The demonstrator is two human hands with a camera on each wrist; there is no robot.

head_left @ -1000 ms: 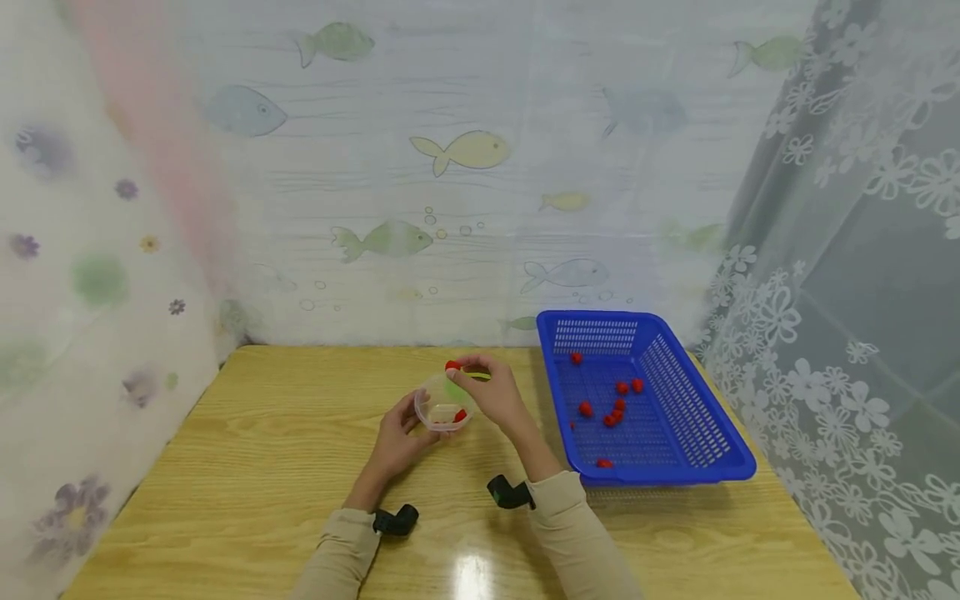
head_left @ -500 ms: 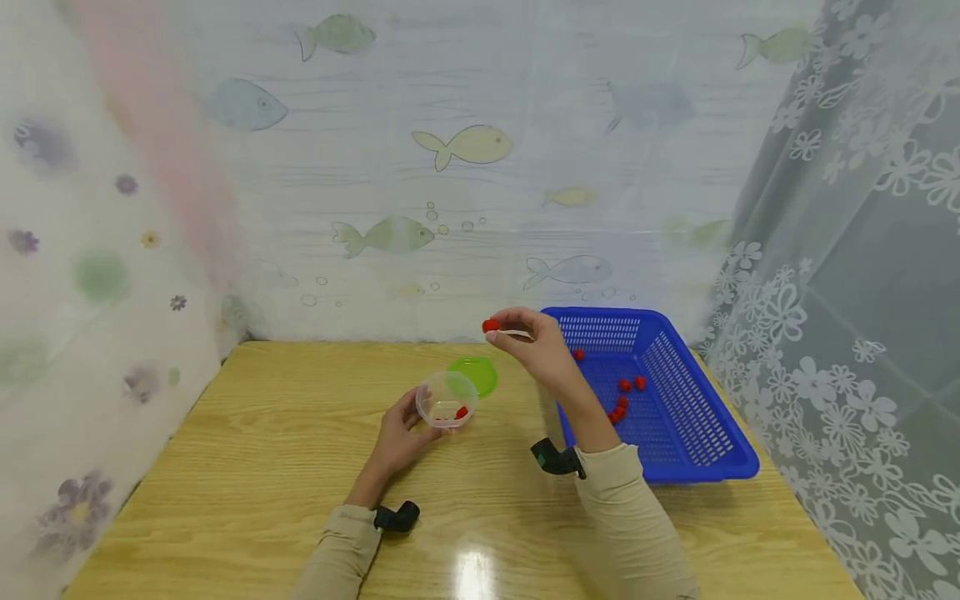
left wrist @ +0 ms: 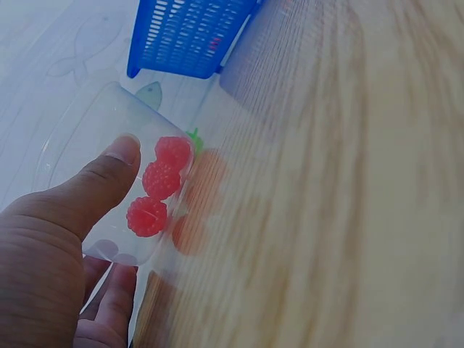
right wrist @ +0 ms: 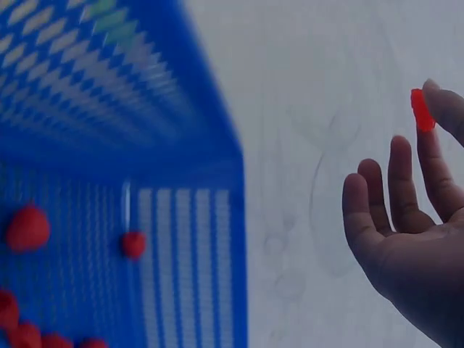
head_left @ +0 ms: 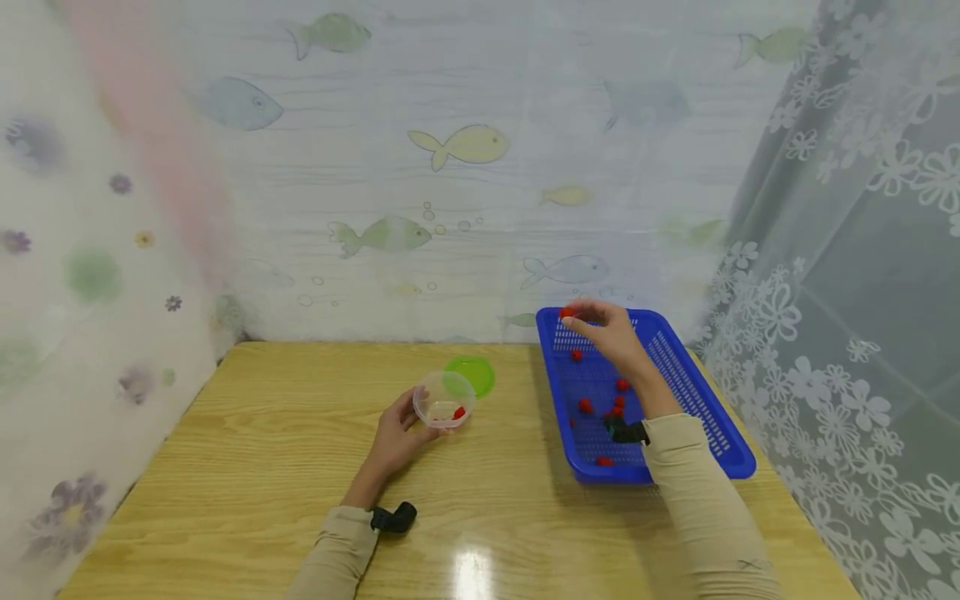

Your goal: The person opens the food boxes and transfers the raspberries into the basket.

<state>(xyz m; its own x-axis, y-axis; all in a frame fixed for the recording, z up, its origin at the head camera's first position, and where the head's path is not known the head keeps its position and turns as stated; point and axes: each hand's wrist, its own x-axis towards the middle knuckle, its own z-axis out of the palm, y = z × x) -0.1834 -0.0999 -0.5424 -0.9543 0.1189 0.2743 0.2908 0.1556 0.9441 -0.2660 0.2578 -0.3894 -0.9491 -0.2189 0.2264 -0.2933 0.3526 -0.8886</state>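
My left hand [head_left: 401,435] grips a clear plastic cup [head_left: 444,402] on the table, thumb on the near side and fingers on the other. Inside the cup, the left wrist view shows three red raspberries [left wrist: 162,180] at the bottom. My right hand [head_left: 611,333] is raised over the far left part of the blue basket [head_left: 555,417]. Between its thumb and index finger it pinches a raspberry [right wrist: 422,110]; the other fingers are spread away from it. Several more raspberries [head_left: 585,406] lie scattered on the basket floor.
A round green lid [head_left: 480,377] lies on the wooden table [head_left: 300,467] just behind the cup. The basket stands at the right, with slotted side walls. A curtain with printed fish [head_left: 472,145] hangs behind the table's back edge.
My right hand has moved right, from over the cup to above the basket, with the raspberry still pinched. My left hand and the cup have stayed in place.
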